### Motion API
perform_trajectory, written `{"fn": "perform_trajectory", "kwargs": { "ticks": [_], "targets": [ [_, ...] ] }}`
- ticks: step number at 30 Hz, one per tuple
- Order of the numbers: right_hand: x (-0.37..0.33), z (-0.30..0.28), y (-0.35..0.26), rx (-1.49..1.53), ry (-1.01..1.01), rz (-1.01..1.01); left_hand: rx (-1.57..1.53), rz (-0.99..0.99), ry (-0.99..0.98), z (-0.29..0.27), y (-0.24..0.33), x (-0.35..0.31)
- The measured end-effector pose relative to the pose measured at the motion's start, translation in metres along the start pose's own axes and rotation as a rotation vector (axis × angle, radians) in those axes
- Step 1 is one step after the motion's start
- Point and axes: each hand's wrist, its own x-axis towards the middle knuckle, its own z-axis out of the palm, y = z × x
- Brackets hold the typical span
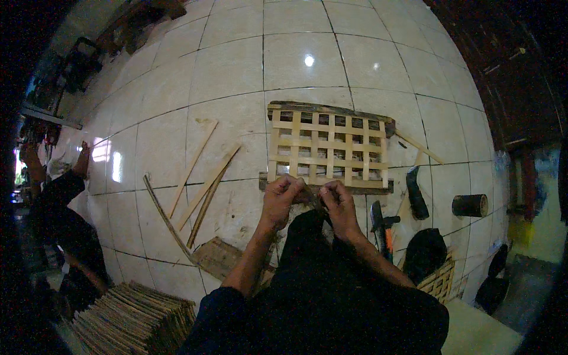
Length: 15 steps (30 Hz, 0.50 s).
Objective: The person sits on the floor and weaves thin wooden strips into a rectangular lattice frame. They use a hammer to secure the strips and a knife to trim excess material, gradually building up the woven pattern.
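My left hand (283,200) and my right hand (340,207) are close together in front of my lap, fingertips pinched. A narrow dark brown strip (311,193) runs between them; its lower part is lost against my dark clothes. Just beyond the hands, a lattice of woven pale bamboo strips (331,142) lies flat on the floor. Dark wooden bars edge it, one along the far side (331,110) and one along the near side (378,190). My fingers are at the near bar, and whether they touch it I cannot tell.
Several loose bamboo strips (204,180) lie left on the tiled floor (231,59), beside a brown board (218,257). A stack of slats (133,316) stands lower left. Right are an orange-handled blade (387,242), a dark curved piece (417,192) and a cylinder (467,205). Another person (65,207) sits left.
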Motion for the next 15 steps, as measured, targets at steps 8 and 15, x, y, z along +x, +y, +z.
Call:
{"fn": "perform_trajectory", "kwargs": {
  "ticks": [8,15],
  "targets": [
    [0.008,-0.014,0.003,0.315,0.226,0.119,0.198,0.079,0.182,0.01,0.006,0.002],
    [0.022,-0.133,-0.029,0.376,0.606,0.28,-0.035,0.252,0.431,-0.106,-0.03,0.005]
  ]
}}
